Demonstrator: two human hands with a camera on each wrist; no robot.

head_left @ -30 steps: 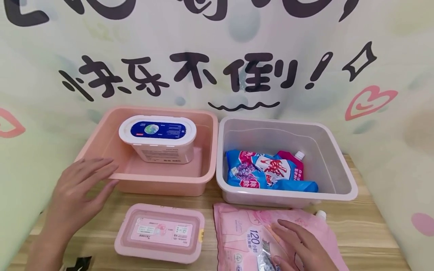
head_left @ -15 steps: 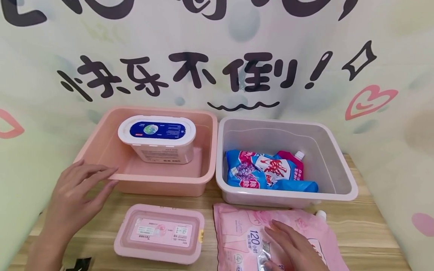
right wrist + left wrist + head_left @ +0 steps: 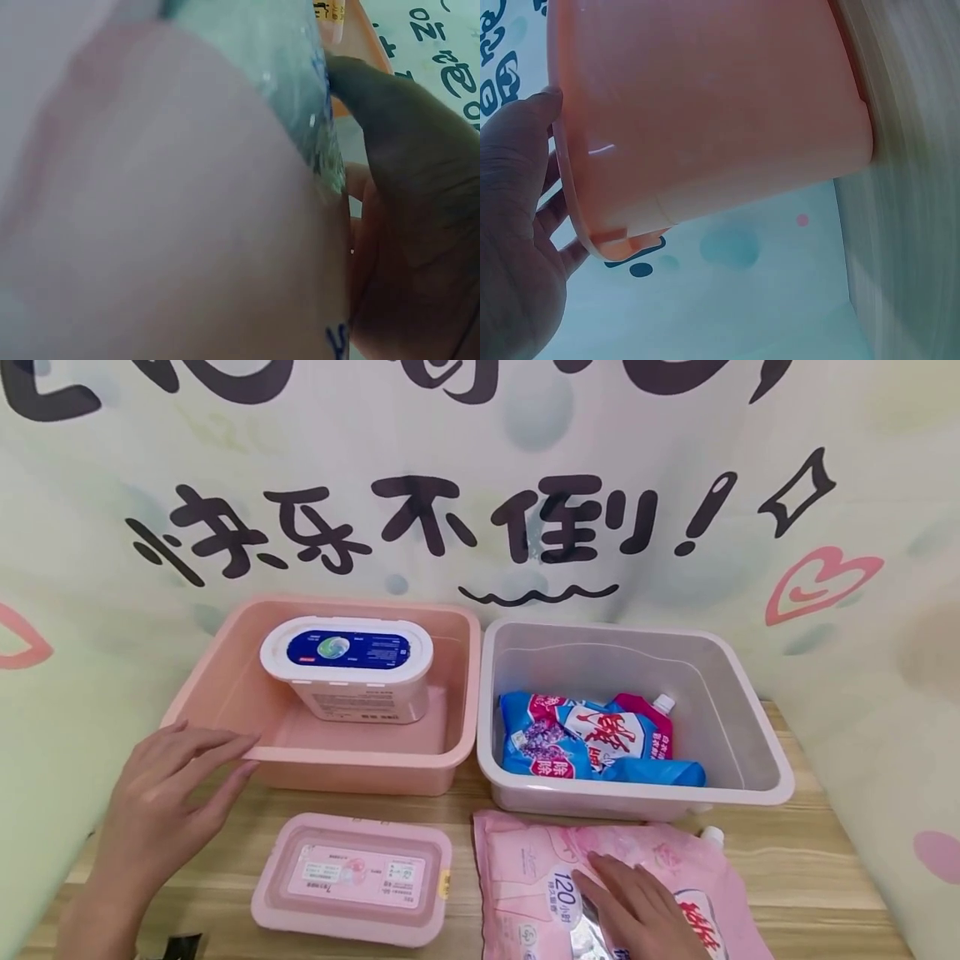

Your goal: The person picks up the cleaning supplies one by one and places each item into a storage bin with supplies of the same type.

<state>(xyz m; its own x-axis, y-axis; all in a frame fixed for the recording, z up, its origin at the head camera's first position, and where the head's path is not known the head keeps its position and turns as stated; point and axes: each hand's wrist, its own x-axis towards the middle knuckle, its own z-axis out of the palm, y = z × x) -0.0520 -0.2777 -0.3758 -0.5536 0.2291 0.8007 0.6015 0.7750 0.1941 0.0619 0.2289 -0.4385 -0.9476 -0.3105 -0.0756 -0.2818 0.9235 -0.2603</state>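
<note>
My left hand rests at the front left corner of the pink basin, fingers extended over its rim and thumb just outside. In the left wrist view, the thumb meets the basin rim and the other fingers show behind it. My right hand lies on the pink refill pouch, which has a white cap and lies flat on the table. The right wrist view shows this pouch up close beside the hand. A white-lidded tub with a blue label stands inside the pink basin.
Right of the pink basin stands a grey basin holding a blue detergent pouch. A lidded pink box lies on the wooden table before the pink basin. A printed cloth hangs behind.
My left fingers have come down onto the pink basin's rim. My right hand has shifted slightly left and settled flatter on the pink pouch. Basins and box stay put.
</note>
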